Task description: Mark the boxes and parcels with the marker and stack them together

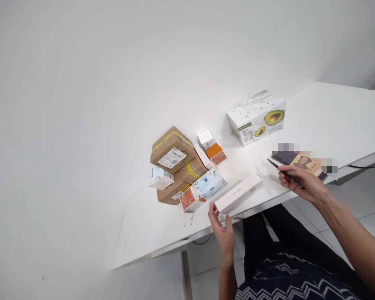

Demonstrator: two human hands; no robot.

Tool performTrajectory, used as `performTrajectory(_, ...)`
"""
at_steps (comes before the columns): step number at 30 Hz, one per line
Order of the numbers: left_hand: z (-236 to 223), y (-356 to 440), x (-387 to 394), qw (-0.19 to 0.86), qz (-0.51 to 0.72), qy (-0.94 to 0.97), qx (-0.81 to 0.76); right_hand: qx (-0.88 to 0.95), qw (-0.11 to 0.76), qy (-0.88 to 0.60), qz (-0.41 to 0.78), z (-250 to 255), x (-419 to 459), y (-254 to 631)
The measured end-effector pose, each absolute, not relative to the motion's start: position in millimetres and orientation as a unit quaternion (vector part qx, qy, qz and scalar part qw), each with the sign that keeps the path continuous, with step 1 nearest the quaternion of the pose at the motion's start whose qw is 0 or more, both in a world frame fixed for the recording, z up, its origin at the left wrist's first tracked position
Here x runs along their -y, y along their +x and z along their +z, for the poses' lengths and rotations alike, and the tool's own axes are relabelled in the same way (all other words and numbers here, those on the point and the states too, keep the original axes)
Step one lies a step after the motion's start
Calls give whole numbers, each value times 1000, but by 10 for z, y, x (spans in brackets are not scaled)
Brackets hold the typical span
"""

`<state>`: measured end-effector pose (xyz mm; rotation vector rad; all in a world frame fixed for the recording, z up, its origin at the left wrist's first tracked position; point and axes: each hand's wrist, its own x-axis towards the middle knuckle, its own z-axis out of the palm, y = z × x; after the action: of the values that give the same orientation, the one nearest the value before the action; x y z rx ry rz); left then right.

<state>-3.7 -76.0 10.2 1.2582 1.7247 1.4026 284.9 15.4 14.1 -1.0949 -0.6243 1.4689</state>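
Observation:
My left hand (pixel 222 231) is at the near left end of a long white box (pixel 239 193), its fingers against the end and its thumb along the front side. The box lies on the white table by the front edge, with small red print on top. In my right hand (pixel 304 183) is a slim black pen (pixel 288 176), its pointed tip aimed up and left, above the table to the right of the box. Just beyond that hand lies a dark phone (pixel 281 157) with a printed portrait on it, partly blurred out.
Two brown cartons (pixel 167 146) are stacked at the left, with a blue-white tissue pack (pixel 211 183) and small orange-and-white boxes (pixel 218 155) around them. A white avocado-print box (pixel 259 121) stands against the wall. The white table (pixel 143 233) ends close to my body.

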Motion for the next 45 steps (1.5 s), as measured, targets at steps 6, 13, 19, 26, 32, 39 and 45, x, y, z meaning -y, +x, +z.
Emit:
performTrajectory(6, 39, -107, 613, 417, 539, 427, -595, 252, 627, -338, 655, 412, 49, 2969)
performTrajectory(13, 69, -48, 565, 474, 486, 380, -628, 260, 659, -338, 620, 716, 121, 2773)
performTrajectory(19, 14, -4, 569, 270, 464, 481, -693, 390, 553, -401, 617, 596, 44, 2467)
performTrajectory(26, 60, 279, 634, -1, 458, 692, -558, 543, 473, -456, 523, 623, -142, 1951)
performTrajectory(32, -30, 495, 555, -57, 415, 740, -527, 639, 382, -429, 512, 393, -232, 1635)
performTrajectory(39, -176, 459, 511, -67, 412, 735, -534, 665, 394, -439, 458, 275, -247, 1530)
performTrajectory(45, -189, 466, 486, -65, 421, 730, -534, 669, 404, -449, 434, 229, -269, 1474)
